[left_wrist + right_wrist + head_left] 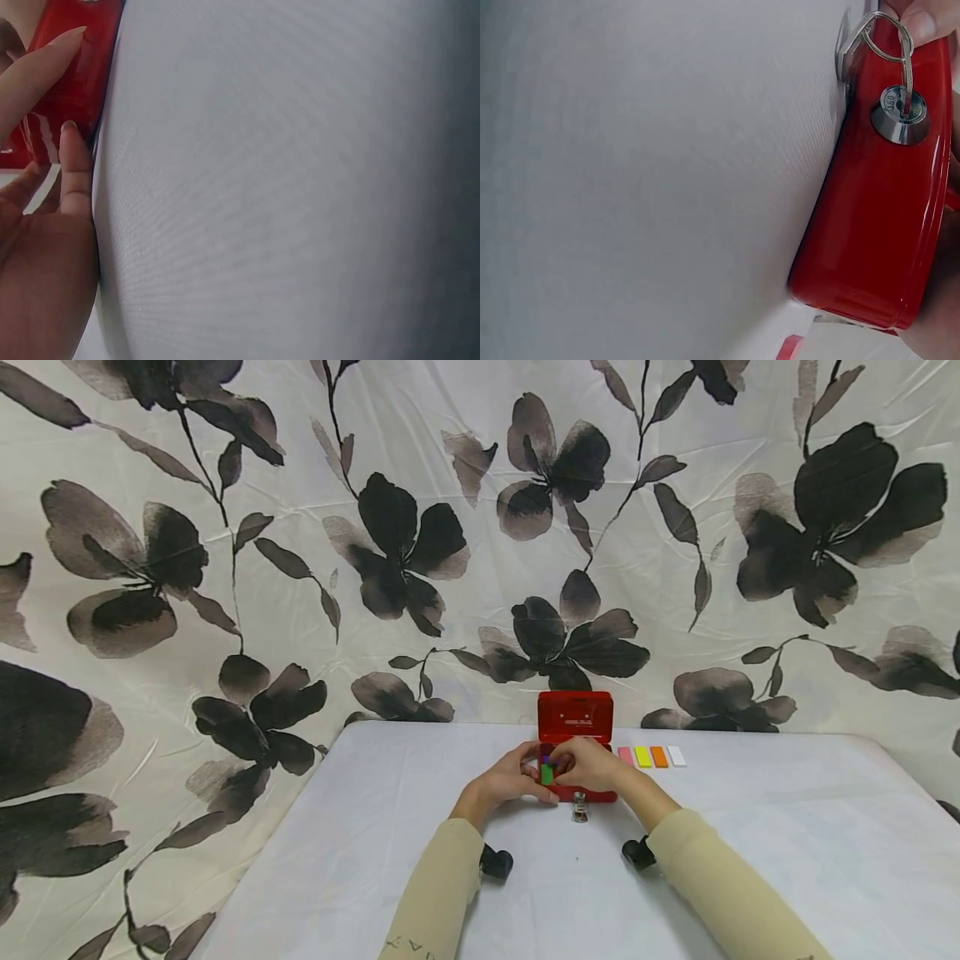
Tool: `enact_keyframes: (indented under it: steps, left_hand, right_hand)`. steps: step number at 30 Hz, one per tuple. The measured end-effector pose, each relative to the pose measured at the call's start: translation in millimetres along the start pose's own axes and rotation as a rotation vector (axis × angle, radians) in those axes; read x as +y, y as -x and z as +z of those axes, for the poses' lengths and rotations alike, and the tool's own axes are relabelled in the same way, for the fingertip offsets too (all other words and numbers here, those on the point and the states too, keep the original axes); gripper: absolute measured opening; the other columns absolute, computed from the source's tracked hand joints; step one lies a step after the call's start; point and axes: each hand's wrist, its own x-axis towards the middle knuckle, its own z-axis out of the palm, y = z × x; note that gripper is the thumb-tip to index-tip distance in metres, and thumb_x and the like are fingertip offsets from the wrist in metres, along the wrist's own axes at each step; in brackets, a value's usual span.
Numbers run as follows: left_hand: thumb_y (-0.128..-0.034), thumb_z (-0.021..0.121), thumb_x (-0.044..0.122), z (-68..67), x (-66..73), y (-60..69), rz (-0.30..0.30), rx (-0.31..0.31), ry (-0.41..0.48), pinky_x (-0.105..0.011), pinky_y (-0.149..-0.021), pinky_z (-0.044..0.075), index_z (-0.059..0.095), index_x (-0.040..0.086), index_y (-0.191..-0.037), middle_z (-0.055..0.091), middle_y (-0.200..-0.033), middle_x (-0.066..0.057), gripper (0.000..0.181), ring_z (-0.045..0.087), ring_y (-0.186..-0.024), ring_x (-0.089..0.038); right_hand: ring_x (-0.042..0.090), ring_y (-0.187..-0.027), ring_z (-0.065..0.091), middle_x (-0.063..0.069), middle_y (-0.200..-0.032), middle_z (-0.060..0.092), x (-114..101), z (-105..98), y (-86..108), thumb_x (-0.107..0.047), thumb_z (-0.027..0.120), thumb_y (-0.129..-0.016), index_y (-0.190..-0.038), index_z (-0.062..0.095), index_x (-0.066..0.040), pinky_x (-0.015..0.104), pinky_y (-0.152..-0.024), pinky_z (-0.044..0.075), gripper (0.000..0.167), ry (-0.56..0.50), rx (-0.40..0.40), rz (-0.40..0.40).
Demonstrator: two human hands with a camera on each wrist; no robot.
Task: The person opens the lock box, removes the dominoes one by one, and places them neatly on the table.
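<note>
A red metal cash box [596, 796] stands on the white table with its lid [575, 714] raised. My left hand [517, 775] holds the box at its left side; in the left wrist view the thumb lies on the front wall and other fingers touch the side. My right hand [588, 762] reaches over the rim into the box, its fingertips pinching a small green block [547, 774]. A purple-blue block [546, 760] is just behind the green one. A key [907, 75] sits in the front lock [900, 116], with a second key [849, 56] hanging from its ring.
Right of the box, small flat blocks lie in a row: pink [626, 756], yellow [642, 757], orange [659, 757] and white [677, 756]. A floral cloth [465, 427] hangs behind the white table [750, 827]. Black wrist cameras are on both wrists.
</note>
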Motion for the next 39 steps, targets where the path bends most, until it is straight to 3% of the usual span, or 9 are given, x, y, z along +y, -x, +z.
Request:
enact_keyframes:
  steps: [20, 27, 39]
  left_hand:
    - [-0.0751, 0.091, 0.009, 1.0, 0.0, 2.3, -0.019, 0.005, 0.013, -0.045, -0.103, 0.044, 0.044, 0.019, -0.152, 0.056, -0.125, -0.003, 0.09, 0.054, -0.097, -0.021]
    - [-0.0757, 0.09, 0.006, 1.5, 1.0, 3.6, -0.014, 0.002, 0.025, -0.048, -0.106, 0.043, 0.044, 0.018, -0.152, 0.054, -0.134, -0.003, 0.09, 0.054, -0.098, -0.022]
    - [-0.0752, 0.09, 0.007, 1.0, -0.4, 1.4, -0.012, 0.008, 0.025, -0.051, -0.11, 0.041, 0.044, 0.018, -0.153, 0.053, -0.139, -0.002, 0.091, 0.054, -0.101, -0.022]
  right_hand:
    - [0.017, -0.085, 0.064, 0.005, -0.097, 0.074, -5.7, 5.7, -4.6, -0.007, 0.082, -0.087, -0.115, 0.075, -0.002, 0.037, -0.086, 0.06, 0.03, 0.037, -0.001, 0.07]
    - [0.016, -0.083, 0.064, 0.002, -0.095, 0.074, -5.8, 8.5, -9.3, -0.011, 0.084, -0.085, -0.113, 0.077, -0.006, 0.037, -0.086, 0.06, 0.029, 0.066, 0.008, 0.123]
    - [0.017, -0.082, 0.062, 0.0, -0.09, 0.073, -13.6, 7.2, -10.6, -0.014, 0.086, -0.083, -0.112, 0.078, -0.007, 0.039, -0.086, 0.059, 0.031, 0.124, 0.013, 0.128]
